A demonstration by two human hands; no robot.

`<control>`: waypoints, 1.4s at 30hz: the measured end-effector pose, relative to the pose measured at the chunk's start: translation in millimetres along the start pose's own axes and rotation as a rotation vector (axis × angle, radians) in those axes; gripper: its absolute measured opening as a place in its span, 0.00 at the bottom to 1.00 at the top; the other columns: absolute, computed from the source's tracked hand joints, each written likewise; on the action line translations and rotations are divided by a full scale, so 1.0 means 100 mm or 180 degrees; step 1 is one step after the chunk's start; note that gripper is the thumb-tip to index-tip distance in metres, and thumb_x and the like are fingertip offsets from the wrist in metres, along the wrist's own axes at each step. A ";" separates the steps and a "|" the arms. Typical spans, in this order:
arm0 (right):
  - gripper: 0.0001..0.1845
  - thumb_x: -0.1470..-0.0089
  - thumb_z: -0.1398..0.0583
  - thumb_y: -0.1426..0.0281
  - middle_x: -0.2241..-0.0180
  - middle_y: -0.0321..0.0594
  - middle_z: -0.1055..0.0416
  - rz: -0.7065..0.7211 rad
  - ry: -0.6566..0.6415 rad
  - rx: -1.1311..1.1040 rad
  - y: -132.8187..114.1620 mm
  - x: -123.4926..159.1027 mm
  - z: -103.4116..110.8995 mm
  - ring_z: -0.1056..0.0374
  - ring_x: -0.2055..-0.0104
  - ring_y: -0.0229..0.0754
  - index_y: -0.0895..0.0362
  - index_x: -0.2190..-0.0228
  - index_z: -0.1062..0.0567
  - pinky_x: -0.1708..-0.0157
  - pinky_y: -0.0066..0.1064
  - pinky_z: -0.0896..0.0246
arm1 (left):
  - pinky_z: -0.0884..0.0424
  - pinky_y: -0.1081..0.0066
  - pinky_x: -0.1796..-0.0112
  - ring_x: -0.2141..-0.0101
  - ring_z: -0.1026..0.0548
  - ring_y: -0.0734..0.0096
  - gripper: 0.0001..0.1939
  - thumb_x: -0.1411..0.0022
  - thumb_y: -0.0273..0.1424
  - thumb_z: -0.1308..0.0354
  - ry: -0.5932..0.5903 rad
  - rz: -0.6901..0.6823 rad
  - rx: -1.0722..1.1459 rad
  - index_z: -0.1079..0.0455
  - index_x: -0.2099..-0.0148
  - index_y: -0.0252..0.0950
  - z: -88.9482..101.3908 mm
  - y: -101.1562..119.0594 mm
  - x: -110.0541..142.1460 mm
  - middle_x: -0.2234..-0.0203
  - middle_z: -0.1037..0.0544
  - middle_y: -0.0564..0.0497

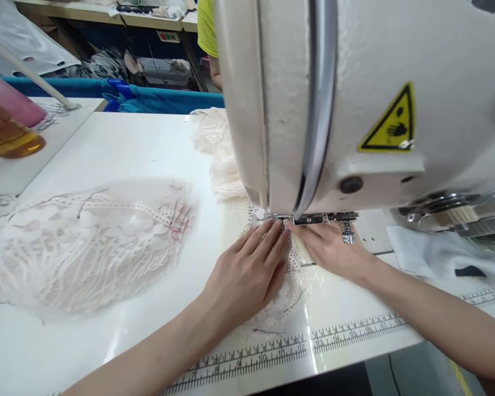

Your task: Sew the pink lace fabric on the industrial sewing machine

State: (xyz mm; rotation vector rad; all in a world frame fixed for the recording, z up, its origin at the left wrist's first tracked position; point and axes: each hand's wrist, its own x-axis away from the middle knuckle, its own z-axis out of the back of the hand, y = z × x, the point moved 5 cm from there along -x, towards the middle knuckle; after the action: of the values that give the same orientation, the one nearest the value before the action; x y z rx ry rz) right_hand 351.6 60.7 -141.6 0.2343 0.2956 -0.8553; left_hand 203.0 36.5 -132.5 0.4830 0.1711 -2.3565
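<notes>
Lace fabric (282,300), pale and sheer with dotted trim, runs under the presser foot area of a white sewing machine (289,110). My left hand (245,269) lies flat on this lace, fingers stretched toward the needle area. Just right of the needle area, my right hand (334,247) rests low with its fingertips at the lace edge; part of it is hidden behind the machine's metal attachment (313,219). Both hands press from above, and no grip around the cloth shows. More gathered lace (226,165) lies behind the needle area.
A separate lace piece (91,253) with loose threads lies on the left of the white table (148,137). A printed ruler (264,357) follows the front edge. White cloth (429,253) lies at right. Bottle-like amber object (16,143) stands far left. A person in a yellow sleeve (207,27) is behind.
</notes>
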 end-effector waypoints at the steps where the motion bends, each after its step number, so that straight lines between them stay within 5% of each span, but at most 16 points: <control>1: 0.25 0.42 0.48 0.77 0.56 0.38 0.26 -0.0002 0.0007 0.0053 -0.01 -0.01 0.02 0.32 0.54 0.45 0.47 0.45 0.33 0.51 0.41 0.37 | 0.30 0.54 0.47 0.44 0.32 0.54 0.22 0.35 0.32 0.51 0.0000 0.0012 0.0011 0.36 0.40 0.32 0.00 0.00 0.00 0.44 0.30 0.42; 9: 0.22 0.43 0.49 0.79 0.59 0.47 0.25 0.0328 0.0050 0.0418 -0.05 -0.03 0.01 0.31 0.59 0.48 0.62 0.49 0.30 0.58 0.44 0.35 | 0.30 0.54 0.47 0.43 0.33 0.52 0.23 0.35 0.33 0.51 0.0082 0.0105 0.0021 0.36 0.41 0.27 -0.01 -0.02 -0.04 0.46 0.29 0.39; 21: 0.22 0.45 0.49 0.80 0.62 0.42 0.24 -0.0030 0.0195 0.0593 -0.09 -0.03 0.10 0.31 0.57 0.47 0.57 0.51 0.28 0.53 0.43 0.35 | 0.29 0.54 0.48 0.43 0.33 0.52 0.23 0.35 0.34 0.51 0.0096 0.0186 0.0055 0.36 0.40 0.31 0.00 -0.02 -0.05 0.46 0.29 0.40; 27: 0.21 0.45 0.46 0.77 0.63 0.38 0.23 0.0206 0.0237 0.1016 -0.11 -0.03 0.10 0.30 0.71 0.42 0.57 0.50 0.28 0.54 0.42 0.35 | 0.28 0.54 0.49 0.44 0.33 0.51 0.23 0.35 0.34 0.51 0.0125 0.0105 -0.0120 0.36 0.41 0.26 0.00 -0.01 -0.05 0.45 0.30 0.38; 42: 0.22 0.44 0.47 0.76 0.55 0.43 0.24 0.0291 -0.0057 0.1089 -0.11 -0.01 0.08 0.30 0.72 0.45 0.60 0.47 0.30 0.59 0.46 0.36 | 0.28 0.53 0.49 0.44 0.33 0.51 0.23 0.34 0.33 0.52 0.0088 0.0129 -0.0114 0.36 0.41 0.27 0.00 0.00 -0.07 0.45 0.30 0.38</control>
State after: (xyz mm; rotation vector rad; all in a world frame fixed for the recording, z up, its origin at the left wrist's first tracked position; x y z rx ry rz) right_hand 344.1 51.9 -135.2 0.5541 0.1190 -0.8140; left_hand 207.6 41.0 -129.6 0.4975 0.2141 -2.3042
